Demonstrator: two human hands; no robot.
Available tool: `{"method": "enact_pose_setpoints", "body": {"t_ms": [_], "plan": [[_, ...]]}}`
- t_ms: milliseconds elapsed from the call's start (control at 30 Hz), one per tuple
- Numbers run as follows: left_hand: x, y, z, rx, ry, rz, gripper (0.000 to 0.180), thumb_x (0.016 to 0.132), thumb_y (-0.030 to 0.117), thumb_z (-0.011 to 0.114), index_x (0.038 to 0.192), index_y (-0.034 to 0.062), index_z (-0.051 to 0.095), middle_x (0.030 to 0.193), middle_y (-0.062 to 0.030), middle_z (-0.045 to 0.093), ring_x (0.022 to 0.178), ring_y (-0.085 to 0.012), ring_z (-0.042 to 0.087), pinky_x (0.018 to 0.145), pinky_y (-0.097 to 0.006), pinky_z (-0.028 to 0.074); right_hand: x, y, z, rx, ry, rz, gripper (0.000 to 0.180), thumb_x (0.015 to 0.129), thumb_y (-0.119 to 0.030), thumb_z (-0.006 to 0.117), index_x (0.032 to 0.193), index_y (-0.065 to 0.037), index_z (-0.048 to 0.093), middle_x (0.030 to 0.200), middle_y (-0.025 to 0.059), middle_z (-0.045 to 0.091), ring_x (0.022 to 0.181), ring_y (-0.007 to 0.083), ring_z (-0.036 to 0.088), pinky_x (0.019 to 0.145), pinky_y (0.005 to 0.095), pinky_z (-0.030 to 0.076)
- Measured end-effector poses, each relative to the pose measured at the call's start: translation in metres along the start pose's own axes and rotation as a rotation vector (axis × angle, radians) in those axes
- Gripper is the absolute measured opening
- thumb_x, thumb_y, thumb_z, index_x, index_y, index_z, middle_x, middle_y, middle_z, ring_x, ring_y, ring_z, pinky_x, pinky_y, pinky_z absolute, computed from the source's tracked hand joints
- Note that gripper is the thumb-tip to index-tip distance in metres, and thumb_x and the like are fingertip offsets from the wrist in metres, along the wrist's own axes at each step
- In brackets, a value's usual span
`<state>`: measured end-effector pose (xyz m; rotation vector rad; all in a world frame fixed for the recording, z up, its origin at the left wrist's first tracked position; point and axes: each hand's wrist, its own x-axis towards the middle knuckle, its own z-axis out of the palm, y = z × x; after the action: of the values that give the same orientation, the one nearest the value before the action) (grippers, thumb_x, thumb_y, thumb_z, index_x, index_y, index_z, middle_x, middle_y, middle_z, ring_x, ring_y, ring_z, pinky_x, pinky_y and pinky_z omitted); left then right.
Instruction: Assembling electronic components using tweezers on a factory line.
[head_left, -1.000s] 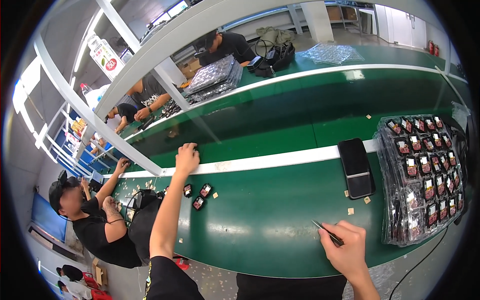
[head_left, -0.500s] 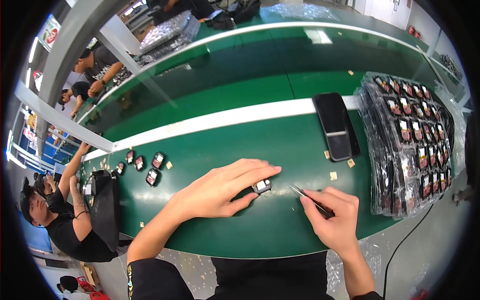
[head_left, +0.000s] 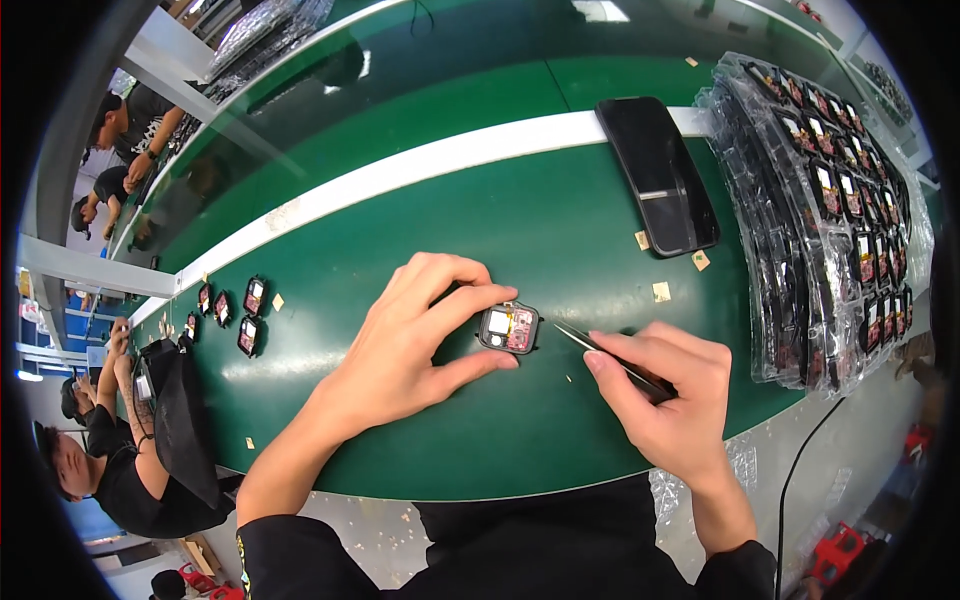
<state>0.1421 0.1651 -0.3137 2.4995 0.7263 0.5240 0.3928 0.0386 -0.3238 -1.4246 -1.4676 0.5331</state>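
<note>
Holding a small square black-framed module [head_left: 510,328] between thumb and fingertips, a person's left hand [head_left: 410,330] reaches in from the lower left over a green desk [head_left: 420,460]. The module is near the middle of the view, its open face turned up to show a pinkish-red inside with a white patch on the left part; the left fingers are clamped on it, fingertips at its upper edge and thumb at its lower edge. Whether it sits fully flat on the desk, I cannot tell. The right hand [head_left: 675,390], just right of it, has its fingers closed around slim metal tweezers [head_left: 573,335], whose tips point left toward the module and stop just beside it, apart from it. Well to the left on the desk lie five similar dark modules [head_left: 247,336] in a loose group. Beyond the hands, a black phone [head_left: 655,165] lies partly over a white strip [head_left: 400,190] running across the desk. Pale tan squares [head_left: 661,292] are scattered near it. At the right stands a stack of clear plastic trays [head_left: 770,240], the top one filled with rows of similar modules. At the far left sits a co-worker [head_left: 140,495] in black.
</note>
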Motion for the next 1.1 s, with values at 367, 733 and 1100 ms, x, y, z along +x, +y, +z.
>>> {"method": "enact_pose_setpoints", "body": {"t_ms": [367, 733, 1100], "plan": [[-0.004, 0.009, 0.001, -0.114, -0.115, 0.024, 0.062, 0.073, 0.037, 0.1, 0.124, 0.0062, 0.082, 0.094, -0.002, 0.071, 0.087, -0.0205, 0.061, 0.091, -0.038, 0.037, 0.008, 0.003, -0.004, 0.197, -0.223, 0.073, 0.014, 0.087, 0.004, 0.084, 0.101, 0.003, 0.084, 0.067, 0.0054, 0.065, 0.049, 0.0079, 0.053, 0.046, 0.0274, 0.037], [-0.003, 0.005, 0.002, -0.093, -0.106, 0.045, 0.067, 0.069, 0.042, 0.1, 0.123, 0.0054, 0.084, 0.09, -0.001, 0.071, 0.082, -0.0201, 0.06, 0.087, -0.038, 0.037, 0.008, 0.005, 0.007, 0.031, -0.186, -0.081, 0.02, 0.082, 0.009, 0.083, 0.099, 0.001, 0.086, 0.064, 0.0018, 0.064, 0.046, 0.0048, 0.047, 0.044, 0.0251, 0.03], [-0.002, 0.007, 0.003, -0.089, -0.096, -0.01, 0.064, 0.066, 0.046, 0.101, 0.113, 0.0062, 0.083, 0.09, -0.0014, 0.074, 0.078, -0.0199, 0.06, 0.087, -0.037, 0.04, 0.001, 0.009, 0.01, -0.102, -0.081, -0.264, 0.03, 0.074, 0.008, 0.088, 0.103, 0.003, 0.084, 0.071, 0.0031, 0.059, 0.052, 0.0155, 0.057, 0.046, 0.0311, 0.044]]}}
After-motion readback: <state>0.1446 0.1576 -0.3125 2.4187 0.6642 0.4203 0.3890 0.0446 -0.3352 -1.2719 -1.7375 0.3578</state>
